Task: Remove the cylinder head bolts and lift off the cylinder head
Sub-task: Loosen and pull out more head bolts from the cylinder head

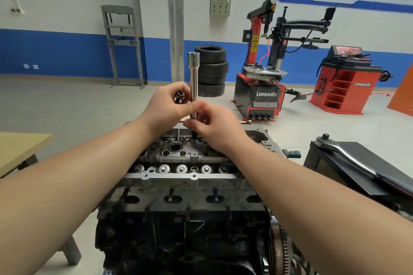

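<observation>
A: Where are the hands sitting?

B: Both arms are reaching forward, bare, over the engine. The left hand (166,105) is curling its fingers round a chrome extension bar (194,82) that is standing upright, and it is also gripping a small dark socket (180,96) tucked against the palm. The right hand (214,128) is pinching the lower end of the same bar, just above the cylinder head (185,158).

A: And the head itself?

B: It is sitting on the engine block (178,225), directly below the hands. A dark shaft is showing under the bar, running down toward the far side of the head; whether it is a bolt I cannot tell, since the right hand is covering the joint.

A: What is lying around?

B: A ratchet handle (348,158) is resting on a black case (335,163) to the right. A wooden surface (20,149) is showing at the left edge. Further back, a stack of tyres (212,71) is standing on the floor, with a red tyre changer (259,87) and a red wheel balancer (344,82) beside it, and a grey press frame (123,44) against the blue-and-white wall.

A: Surfaces, shapes?

B: The bar is polished and round, widening at its top. The head is dull cast metal with a row of shiny round caps along the near side and oval ports below. The block is dark and grimy, with a toothed flywheel (279,252) at its right end.
</observation>
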Tool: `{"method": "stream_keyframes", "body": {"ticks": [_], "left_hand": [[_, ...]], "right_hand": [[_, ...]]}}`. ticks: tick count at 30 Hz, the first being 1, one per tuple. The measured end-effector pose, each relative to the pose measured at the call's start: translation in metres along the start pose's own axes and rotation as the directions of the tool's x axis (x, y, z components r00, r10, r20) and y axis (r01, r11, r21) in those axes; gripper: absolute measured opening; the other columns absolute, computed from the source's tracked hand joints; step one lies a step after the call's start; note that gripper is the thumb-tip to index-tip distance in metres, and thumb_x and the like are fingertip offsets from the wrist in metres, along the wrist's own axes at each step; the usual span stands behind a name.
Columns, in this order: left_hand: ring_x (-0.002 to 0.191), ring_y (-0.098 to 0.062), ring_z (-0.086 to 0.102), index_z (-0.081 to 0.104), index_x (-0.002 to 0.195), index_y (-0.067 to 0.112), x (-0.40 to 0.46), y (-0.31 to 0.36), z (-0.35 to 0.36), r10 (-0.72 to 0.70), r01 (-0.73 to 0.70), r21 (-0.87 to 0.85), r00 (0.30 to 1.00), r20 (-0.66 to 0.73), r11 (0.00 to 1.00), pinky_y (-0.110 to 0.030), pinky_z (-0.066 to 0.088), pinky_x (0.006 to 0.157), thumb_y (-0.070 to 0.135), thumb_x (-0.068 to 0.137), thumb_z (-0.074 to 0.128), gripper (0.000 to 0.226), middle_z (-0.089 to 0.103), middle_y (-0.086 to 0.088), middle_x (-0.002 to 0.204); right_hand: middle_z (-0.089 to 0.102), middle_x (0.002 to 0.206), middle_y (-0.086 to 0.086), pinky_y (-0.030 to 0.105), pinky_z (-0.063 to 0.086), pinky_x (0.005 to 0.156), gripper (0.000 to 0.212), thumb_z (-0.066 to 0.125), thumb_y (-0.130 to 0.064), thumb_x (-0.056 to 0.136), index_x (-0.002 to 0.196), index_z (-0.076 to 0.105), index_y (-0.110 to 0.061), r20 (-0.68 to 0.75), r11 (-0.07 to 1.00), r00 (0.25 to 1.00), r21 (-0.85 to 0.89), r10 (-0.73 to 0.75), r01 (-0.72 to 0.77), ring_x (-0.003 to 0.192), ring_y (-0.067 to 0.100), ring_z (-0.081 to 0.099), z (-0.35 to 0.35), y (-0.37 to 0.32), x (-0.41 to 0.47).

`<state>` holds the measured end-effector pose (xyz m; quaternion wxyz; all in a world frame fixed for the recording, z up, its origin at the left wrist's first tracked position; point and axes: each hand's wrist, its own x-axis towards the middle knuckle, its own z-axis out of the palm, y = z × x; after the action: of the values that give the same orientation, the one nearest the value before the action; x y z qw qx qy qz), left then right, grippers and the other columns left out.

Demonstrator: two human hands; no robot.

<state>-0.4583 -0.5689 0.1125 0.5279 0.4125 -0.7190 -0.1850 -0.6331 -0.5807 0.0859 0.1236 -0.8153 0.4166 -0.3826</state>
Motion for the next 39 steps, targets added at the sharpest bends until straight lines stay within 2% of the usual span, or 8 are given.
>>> {"method": "stream_keyframes", "body": {"ticks": [5,10,14,17,21,28,34,39], "left_hand": [[0.049,-0.003,0.048,0.077,0.105,0.009,-0.0018,-0.0024,-0.0017,-0.021,0.031,-0.138,0.997,0.074,0.990,-0.013,0.039,0.049,0.022,0.098,0.068,0.017,0.061,0.014,0.060],[0.065,-0.015,0.058,0.068,0.088,0.005,-0.0010,-0.0006,-0.0006,0.001,-0.001,-0.023,1.000,-0.001,1.000,-0.027,0.051,0.064,0.027,0.090,0.082,0.025,0.068,-0.009,0.077],[0.063,-0.019,0.053,0.067,0.088,0.005,-0.0012,0.0013,-0.0011,0.008,-0.008,-0.030,1.000,0.002,1.000,-0.032,0.049,0.062,0.028,0.091,0.081,0.027,0.063,-0.008,0.073],[0.051,-0.011,0.041,0.076,0.103,0.010,-0.0014,-0.0011,-0.0030,-0.021,0.029,-0.138,0.998,0.059,0.990,-0.025,0.034,0.049,0.017,0.101,0.066,0.013,0.056,0.010,0.059],[0.055,0.000,0.056,0.076,0.107,0.006,-0.0023,0.0008,-0.0019,-0.012,0.016,-0.102,0.999,0.039,0.995,-0.011,0.043,0.054,0.009,0.100,0.065,0.013,0.065,0.017,0.064],[0.068,-0.007,0.058,0.075,0.094,0.014,-0.0020,0.0024,-0.0024,-0.027,0.026,-0.045,0.999,-0.025,0.999,-0.020,0.048,0.061,0.026,0.093,0.079,0.013,0.070,-0.007,0.083],[0.053,0.003,0.058,0.072,0.114,-0.002,-0.0037,0.0011,0.0005,-0.018,0.029,-0.124,0.996,0.089,0.992,-0.007,0.042,0.054,0.008,0.102,0.064,0.018,0.062,0.020,0.059],[0.062,-0.013,0.061,0.073,0.093,0.003,-0.0038,0.0065,-0.0016,-0.012,0.014,-0.045,0.999,0.042,0.999,-0.026,0.048,0.059,0.021,0.095,0.077,0.019,0.069,-0.003,0.072]], "right_hand": [[0.063,0.078,-0.010,0.036,0.045,0.067,0.019,0.060,-0.045,0.100,0.094,0.065,-0.028,0.068,1.000,0.998,0.013,0.012,-0.013,0.076,0.012,0.060,0.0001,0.0017,0.0021],[0.060,0.072,-0.011,0.032,0.042,0.064,0.026,0.067,-0.054,0.092,0.088,0.061,-0.030,0.053,0.997,0.998,0.066,0.024,-0.028,0.070,0.010,0.058,-0.0010,0.0022,0.0033],[0.061,0.076,-0.008,0.042,0.052,0.070,0.027,0.071,-0.050,0.093,0.095,0.063,-0.024,0.050,0.998,0.999,0.059,0.006,-0.009,0.075,0.016,0.061,0.0003,0.0025,0.0019],[0.064,0.082,-0.010,0.040,0.051,0.074,0.017,0.065,-0.044,0.099,0.097,0.064,-0.027,0.089,0.996,0.996,0.081,0.017,-0.024,0.080,0.013,0.061,-0.0021,0.0019,0.0018],[0.061,0.074,-0.013,0.032,0.043,0.069,0.016,0.061,-0.041,0.101,0.086,0.062,-0.034,0.124,0.979,0.991,0.194,0.044,-0.068,0.070,0.008,0.057,-0.0044,0.0020,0.0025],[0.063,0.079,-0.012,0.028,0.041,0.065,0.027,0.074,-0.053,0.090,0.083,0.055,-0.034,0.045,0.989,0.997,0.135,0.057,-0.063,0.075,0.007,0.060,0.0000,0.0049,0.0027],[0.060,0.076,-0.011,0.032,0.044,0.070,0.011,0.065,-0.034,0.102,0.096,0.065,-0.025,0.146,0.979,0.989,0.202,-0.011,-0.019,0.072,0.012,0.057,-0.0030,0.0068,0.0041],[0.064,0.078,-0.013,0.035,0.051,0.070,0.022,0.070,-0.049,0.093,0.095,0.066,-0.028,0.125,0.972,0.992,0.230,0.024,-0.052,0.073,0.008,0.061,-0.0013,0.0036,0.0046]]}}
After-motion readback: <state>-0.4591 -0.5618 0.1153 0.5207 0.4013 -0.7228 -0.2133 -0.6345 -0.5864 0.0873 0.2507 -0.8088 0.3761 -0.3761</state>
